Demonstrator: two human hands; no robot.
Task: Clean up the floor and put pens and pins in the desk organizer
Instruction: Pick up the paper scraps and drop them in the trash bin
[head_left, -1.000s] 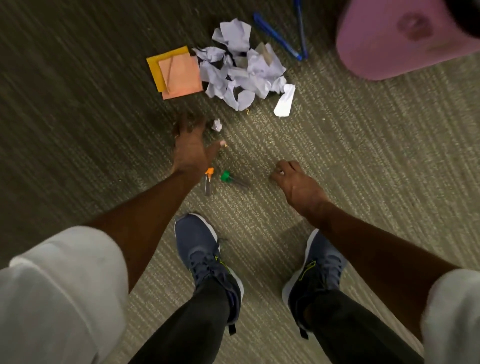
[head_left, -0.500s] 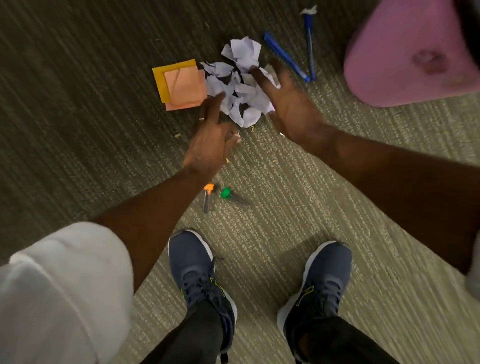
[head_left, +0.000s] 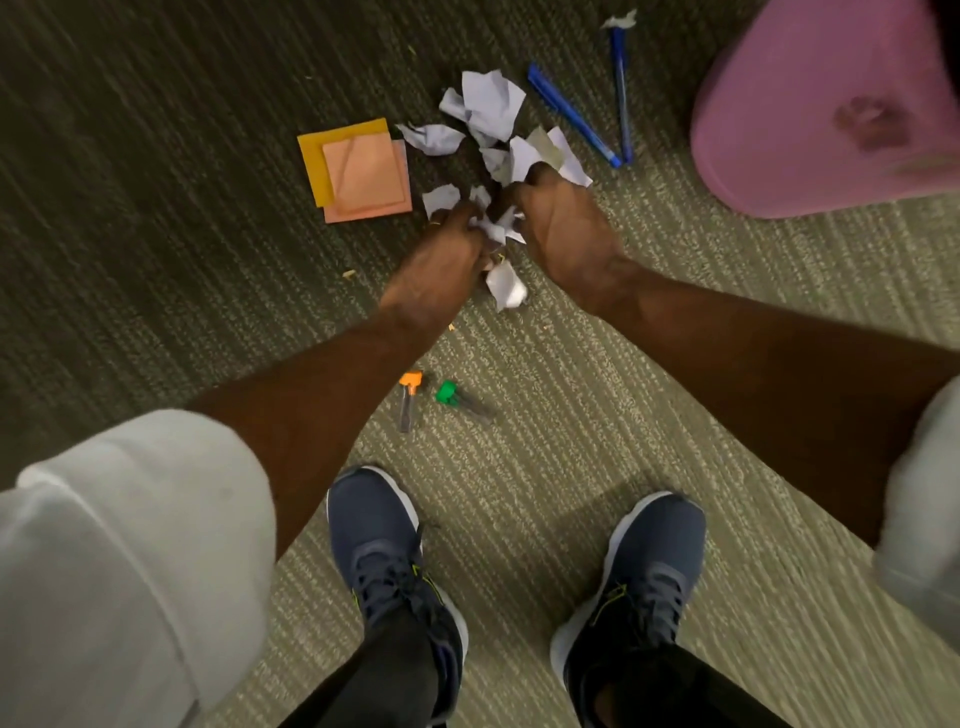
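2 hands now squeeze the paper scraps (head_left: 493, 228) together: my left hand (head_left: 441, 262) and right hand (head_left: 566, 234) curl their fingers (head_left: 457, 214) round them. Before, both were spread open.

Nothing here is reading as text, a label, a brand or a number. The right shoe (head_left: 644, 571) is showing a thin yellow-green mark on its side, possibly a logo, but it is blurring too much to make out. The blue pen (head_left: 571, 117) and the second blue pen (head_left: 621, 88) are lying too small in the view for any print on their barrels to be told.
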